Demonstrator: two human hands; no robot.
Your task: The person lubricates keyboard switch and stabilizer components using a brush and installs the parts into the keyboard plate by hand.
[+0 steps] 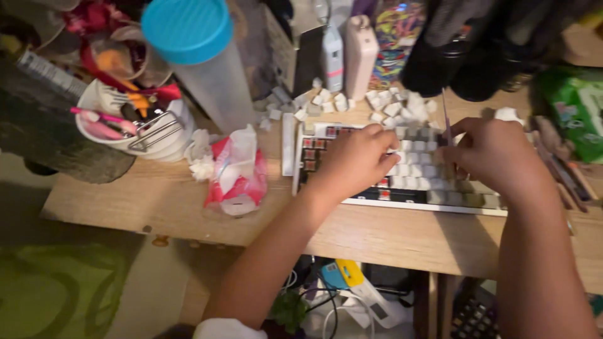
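My left hand [355, 160] lies flat on the keyboard [402, 172], palm down, fingers curled onto the left-middle keys; grasping nothing I can see, just pressing the board. My right hand [496, 157] is pinched round a thin purple tool [446, 116] that stands near upright, its tip down among the keys just right of centre. The keyboard's long axis runs left to right across the desk [188, 207], tilted a little down to the right. Left end is stripped, red switches bare; the right part has its white caps on. The tool tip sits between my hands, nearer the right; the left fingertips are just beside it. Loose keycaps [389, 103] are piled behind the board, near the top edge. Red-and-white packet [235, 176] lies left of the board, apart. Picture is blurred.
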